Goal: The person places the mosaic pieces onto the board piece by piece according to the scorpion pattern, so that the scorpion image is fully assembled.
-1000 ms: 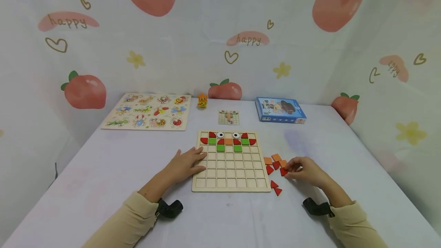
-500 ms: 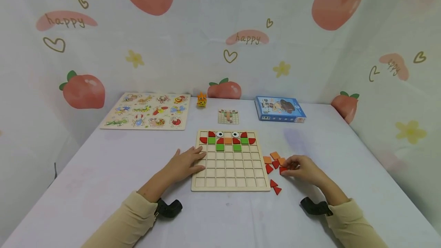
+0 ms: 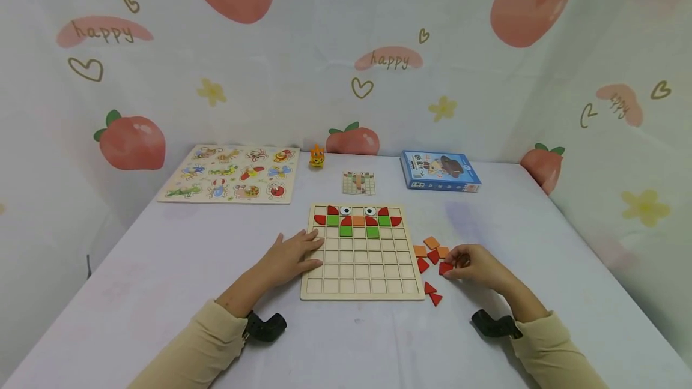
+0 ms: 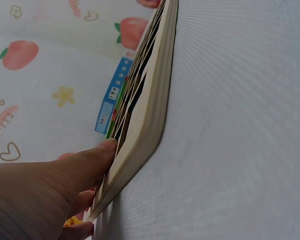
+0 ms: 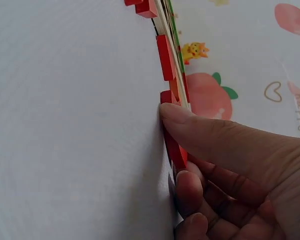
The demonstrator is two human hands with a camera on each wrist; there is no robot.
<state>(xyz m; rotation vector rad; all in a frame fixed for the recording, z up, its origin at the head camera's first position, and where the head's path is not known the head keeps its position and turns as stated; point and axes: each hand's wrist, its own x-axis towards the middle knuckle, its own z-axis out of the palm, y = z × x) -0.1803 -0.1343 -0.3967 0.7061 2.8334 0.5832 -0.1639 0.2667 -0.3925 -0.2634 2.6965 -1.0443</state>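
A square wooden grid board (image 3: pixel 354 300) lies mid-table, with red, green, orange and eye-marked pieces in its upper cells. My left hand (image 3: pixel 292 259) rests spread on its left edge; in the left wrist view the thumb (image 4: pixel 92 157) lies over the rim. To the right of the board, my right hand (image 3: pixel 477 264) pinches a red wooden tile (image 3: pixel 446 268) between thumb and fingers, low at the tabletop. That tile (image 5: pixel 175 145) stands out under the thumb in the right wrist view. Beside it lie orange square tiles (image 3: pixel 430 243) and more red tiles (image 3: pixel 423 265).
Two red triangular tiles (image 3: pixel 435 299) lie by the board's lower right corner. Behind the board are a small pattern card (image 3: pixel 358 183), an orange toy figure (image 3: pixel 317 156), a blue box (image 3: pixel 440 171) and an insect puzzle board (image 3: pixel 229 174).
My right fingers have shifted slightly on the red tile, which has turned a little and now shows more of its face. The left hand keeps its place on the board.
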